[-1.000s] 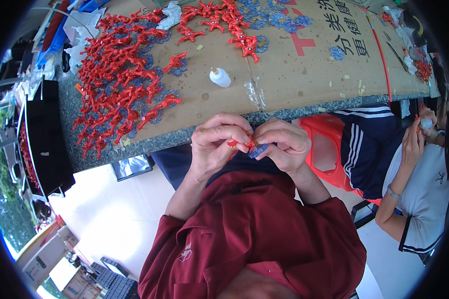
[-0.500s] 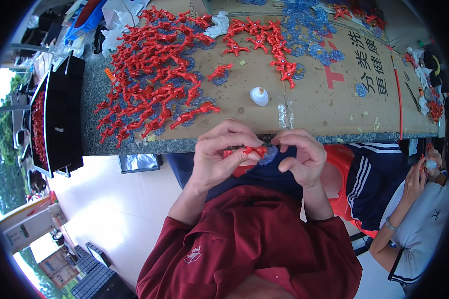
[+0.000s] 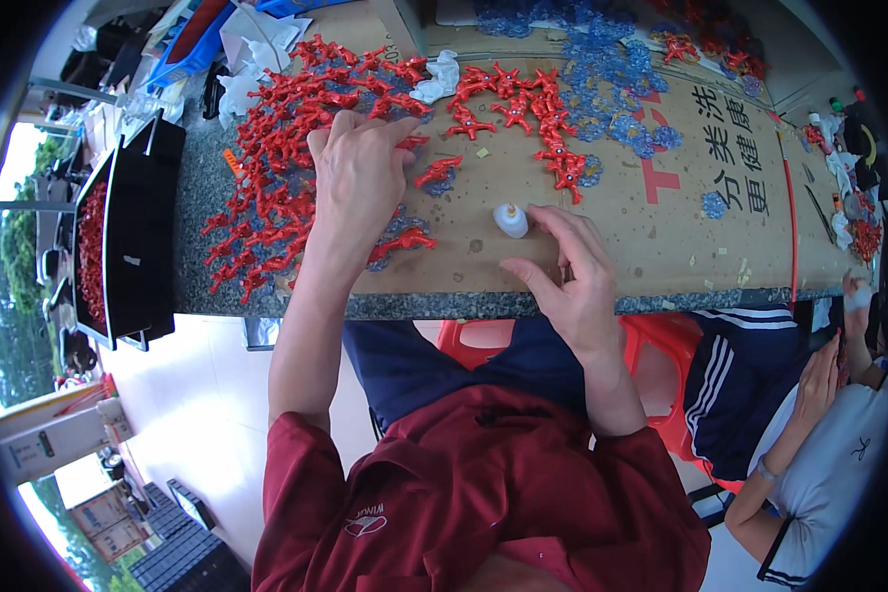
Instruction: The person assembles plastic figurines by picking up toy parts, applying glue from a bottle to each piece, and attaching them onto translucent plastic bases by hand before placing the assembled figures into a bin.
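Note:
My left hand [image 3: 357, 173] is over the right side of a dense spread of red figures [image 3: 296, 128] on clear blue discs. A small red figure [image 3: 414, 144] shows between its index finger and thumb; the other fingers curl down, their tips hidden. Beside a small white squeeze bottle [image 3: 510, 221] with a pointed nozzle, my right hand [image 3: 577, 281] is open, thumb and fingers apart, holding nothing. The bottle stands on the cardboard just beyond its fingers. A single red figure [image 3: 438, 171] on a blue disc lies to the right of my left hand.
Cardboard [image 3: 661, 247] covers the stone tabletop [image 3: 444, 306]. More red figures [image 3: 513, 99] and loose blue discs [image 3: 612, 79] lie at the back. A black bin [image 3: 148, 227] of red parts stands at the left. At the right sits a co-worker, whose hand [image 3: 819, 380] shows.
My left hand has moved from the table's front edge up and left to the spread, carrying the red figure. My right hand has moved forward to the white bottle.

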Available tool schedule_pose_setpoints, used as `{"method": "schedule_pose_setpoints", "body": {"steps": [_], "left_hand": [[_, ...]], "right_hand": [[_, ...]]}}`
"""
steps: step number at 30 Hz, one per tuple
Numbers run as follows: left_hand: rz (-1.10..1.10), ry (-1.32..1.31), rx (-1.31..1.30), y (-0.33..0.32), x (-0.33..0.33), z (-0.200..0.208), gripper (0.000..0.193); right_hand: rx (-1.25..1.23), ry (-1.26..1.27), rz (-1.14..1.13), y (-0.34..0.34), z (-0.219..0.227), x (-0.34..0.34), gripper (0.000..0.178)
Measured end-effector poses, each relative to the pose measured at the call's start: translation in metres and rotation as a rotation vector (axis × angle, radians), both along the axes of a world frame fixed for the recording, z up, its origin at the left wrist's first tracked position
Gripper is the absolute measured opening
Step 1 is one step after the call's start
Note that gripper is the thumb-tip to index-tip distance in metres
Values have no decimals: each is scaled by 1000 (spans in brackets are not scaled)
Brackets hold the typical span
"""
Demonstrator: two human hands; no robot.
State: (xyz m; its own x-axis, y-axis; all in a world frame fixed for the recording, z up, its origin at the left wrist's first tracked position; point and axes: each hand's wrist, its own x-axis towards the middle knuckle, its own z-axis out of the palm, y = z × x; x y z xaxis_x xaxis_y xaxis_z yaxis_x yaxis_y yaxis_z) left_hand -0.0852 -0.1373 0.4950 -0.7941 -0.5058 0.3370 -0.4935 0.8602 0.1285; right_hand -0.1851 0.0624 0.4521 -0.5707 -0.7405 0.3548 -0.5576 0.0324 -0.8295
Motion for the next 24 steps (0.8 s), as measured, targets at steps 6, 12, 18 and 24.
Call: {"method": "schedule_pose_setpoints", "body": {"steps": [6, 12, 18, 24], "left_hand": [[-148, -2, 8, -3, -43, 11, 23], [-538, -255, -194, -34, -78, -12, 21], [-568, -168, 44, -29, -67, 30, 28], [-327, 663, 1772, 60, 26, 15, 26]], "right_hand": [[10, 142, -31, -20, -13, 0, 38], [-107, 143, -5, -13, -15, -3, 35], [-246, -355, 19, 1, -13, -1, 30], [-314, -414, -22, 44, -6, -3, 32]]}}
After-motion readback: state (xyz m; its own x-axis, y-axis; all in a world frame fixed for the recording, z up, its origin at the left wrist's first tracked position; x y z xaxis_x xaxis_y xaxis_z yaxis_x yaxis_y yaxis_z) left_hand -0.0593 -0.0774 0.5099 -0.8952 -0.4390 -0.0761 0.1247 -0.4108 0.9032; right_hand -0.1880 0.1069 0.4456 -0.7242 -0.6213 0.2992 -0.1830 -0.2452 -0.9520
